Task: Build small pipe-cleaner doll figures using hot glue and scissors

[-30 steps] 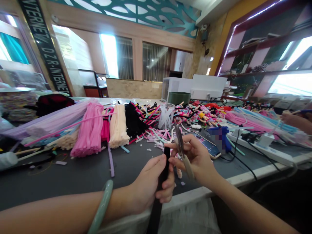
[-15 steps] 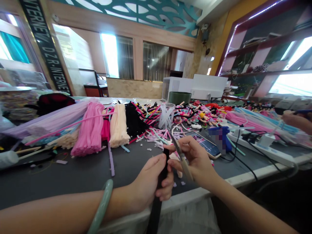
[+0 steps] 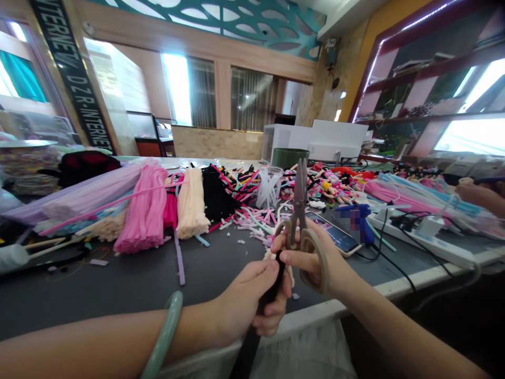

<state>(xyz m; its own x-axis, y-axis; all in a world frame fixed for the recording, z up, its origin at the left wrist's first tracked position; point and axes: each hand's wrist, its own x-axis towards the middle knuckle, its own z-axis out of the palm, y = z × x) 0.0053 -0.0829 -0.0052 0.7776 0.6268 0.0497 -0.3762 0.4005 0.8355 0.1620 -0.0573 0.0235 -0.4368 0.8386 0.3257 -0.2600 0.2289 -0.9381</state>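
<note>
Two bare hands meet at the near edge of a grey table (image 3: 118, 284). The left hand (image 3: 248, 300), with a pale green bangle (image 3: 163, 337) on its wrist, is curled closed around a black strip (image 3: 272, 287), which runs down past the table edge toward the person's lap. The right hand (image 3: 315, 263) sits just right of it. Its fingers are hooked through the tan handles of the scissors (image 3: 300, 210), and its fingertips press against the top of the strip.

The scissors were slanted across the strip half a second ago. They now stand upright with the blades closed and pointing up, clear of the strip, so no cut seems to be under way at this instant. The strip also sits lower in the left fist.

Just beyond the hands, a phone (image 3: 333, 231) lies flat among scattered short offcuts. Farther left lie bundles of pink strips (image 3: 148, 210), cream strips (image 3: 192, 202) and black strips (image 3: 216, 197). A clear cup (image 3: 269, 187) stands mid-table, with a green bowl (image 3: 291, 157) behind it. At the far right, another person's hand (image 3: 477, 197) rests near a white power strip (image 3: 430, 237).
</note>
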